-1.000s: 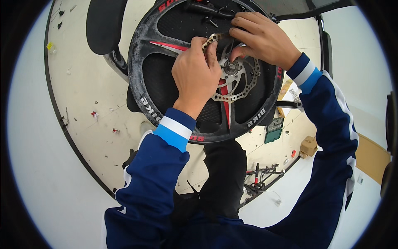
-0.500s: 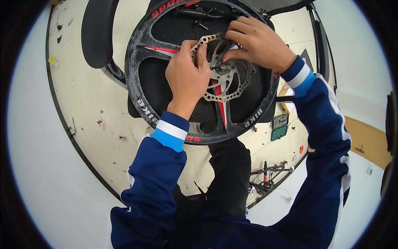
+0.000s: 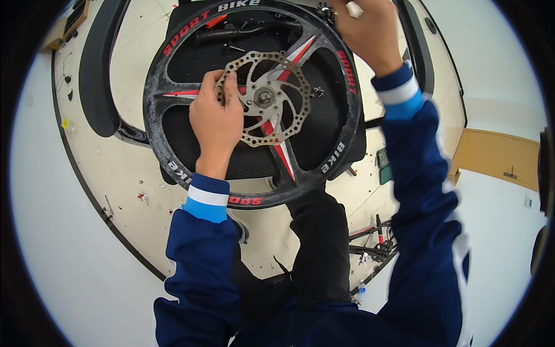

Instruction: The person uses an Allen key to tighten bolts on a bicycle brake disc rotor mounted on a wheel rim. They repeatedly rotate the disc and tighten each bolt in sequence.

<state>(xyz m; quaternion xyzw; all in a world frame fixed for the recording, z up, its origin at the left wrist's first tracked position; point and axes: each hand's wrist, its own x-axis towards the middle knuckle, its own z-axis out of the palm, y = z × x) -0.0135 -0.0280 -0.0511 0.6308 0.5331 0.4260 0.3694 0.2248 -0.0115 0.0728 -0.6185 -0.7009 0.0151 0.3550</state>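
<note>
A black five-spoke-style bicycle wheel [image 3: 155,110] with red and white accents lies flat across a black chair seat [image 3: 191,136]. On its hub sits a silver, perforated disc brake rotor [image 3: 266,140]. My left hand [image 3: 217,118] pinches the rotor's left edge between thumb and fingers. Beyond the wheel's upper right rim, my right hand [image 3: 370,34] is near a cluster of small metal parts [image 3: 325,13]. Its fingertips are cut off by the top edge, so whether it holds anything is hidden. Small screws [image 3: 317,92] show through a wheel opening.
A black elongated part [image 3: 248,33] and a loose bolt [image 3: 234,48] lie beneath the wheel's upper opening. Chair armrests [image 3: 101,69] flank the seat. A green case [image 3: 384,166] and a bicycle frame [image 3: 376,246] are on the floor at right.
My right hand has left the rotor's centre and moved up and right past the rim. My left hand keeps its pinch on the rotor. The view has shifted, placing the wheel farther left.
</note>
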